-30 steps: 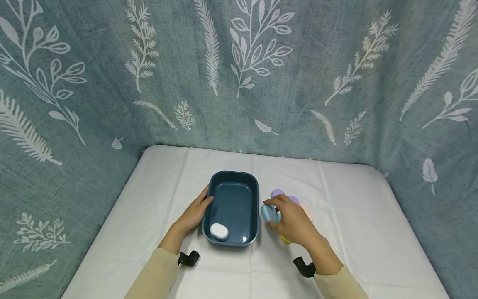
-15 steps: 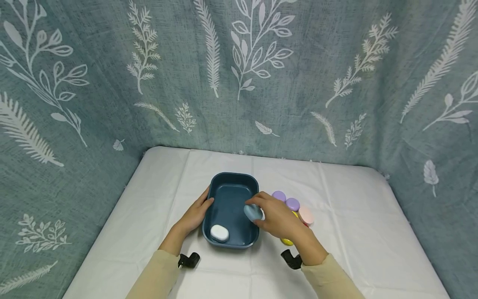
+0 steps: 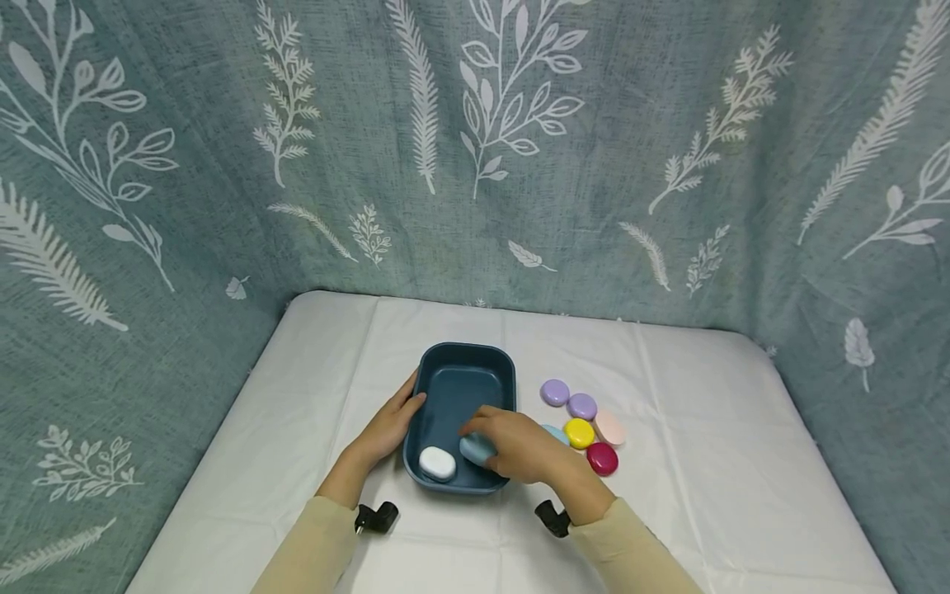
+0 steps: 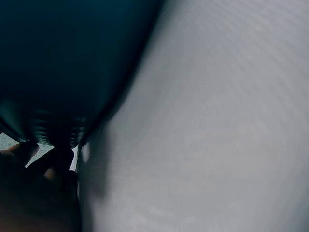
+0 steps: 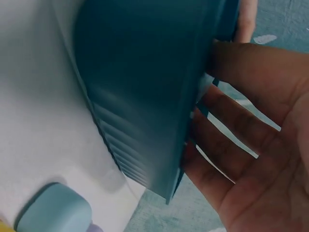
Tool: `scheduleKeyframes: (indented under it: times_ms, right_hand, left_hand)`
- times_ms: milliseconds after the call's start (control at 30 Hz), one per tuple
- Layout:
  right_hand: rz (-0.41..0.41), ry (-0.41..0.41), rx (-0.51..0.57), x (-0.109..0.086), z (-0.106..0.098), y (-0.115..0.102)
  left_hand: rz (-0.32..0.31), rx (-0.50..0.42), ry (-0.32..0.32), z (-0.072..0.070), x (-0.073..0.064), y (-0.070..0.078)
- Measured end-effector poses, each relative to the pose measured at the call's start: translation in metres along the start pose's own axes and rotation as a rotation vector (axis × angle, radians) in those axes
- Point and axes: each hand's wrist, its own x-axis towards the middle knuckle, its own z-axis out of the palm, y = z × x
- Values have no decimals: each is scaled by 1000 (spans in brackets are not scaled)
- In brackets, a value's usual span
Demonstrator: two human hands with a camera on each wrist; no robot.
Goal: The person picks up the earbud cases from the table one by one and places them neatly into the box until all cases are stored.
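A dark blue rectangular tray (image 3: 463, 396) with raised walls sits on the white cloth. My left hand (image 3: 391, 422) grips its left side, thumb at the rim and fingers along the outer wall; the left wrist view shows those fingers (image 4: 53, 162) dimly. Inside the tray, near the front left corner, lies a white rounded block (image 3: 437, 464). My right hand (image 3: 519, 444) reaches over the tray's right wall and holds a light-blue rounded block (image 3: 477, 449) between thumb and fingers, just right of the white one. Whether the blue block touches the tray floor I cannot tell.
Right of the tray lie two purple discs (image 3: 555, 393), a yellow disc (image 3: 580, 433), a dark red disc (image 3: 602, 459), a pink disc (image 3: 610, 429) and another light-blue block (image 5: 55, 210), partly hidden by my right hand in the head view. A patterned curtain (image 3: 460, 231) hangs behind the table.
My right hand has carried the light-blue block leftward from outside the tray, over its right wall, then down beside the white block. The left hand has stayed at the tray.
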Motion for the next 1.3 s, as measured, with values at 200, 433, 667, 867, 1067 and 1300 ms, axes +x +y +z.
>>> scheduleKeyframes:
  times_ms: [200, 433, 667, 867, 1067, 1300]
  right_hand:
    - [28, -63, -21, 6, 8, -2]
    - [48, -109, -60, 13, 17, -3]
    - [58, -116, -45, 12, 19, -5]
    - [62, -122, -31, 10, 19, -6]
    - [42, -75, -15, 5, 12, -6]
    - [26, 35, 47, -3, 4, -4]
  left_hand:
    - [-10, 18, 6, 0, 0, -1]
    - [-18, -7, 9, -1, 3, -1]
    - [-10, -9, 8, -1, 2, -2]
    - [5, -12, -9, -1, 2, -3]
    - [-12, -9, 3, 0, 4, -3]
    - [-6, 5, 10, 1, 2, -3]
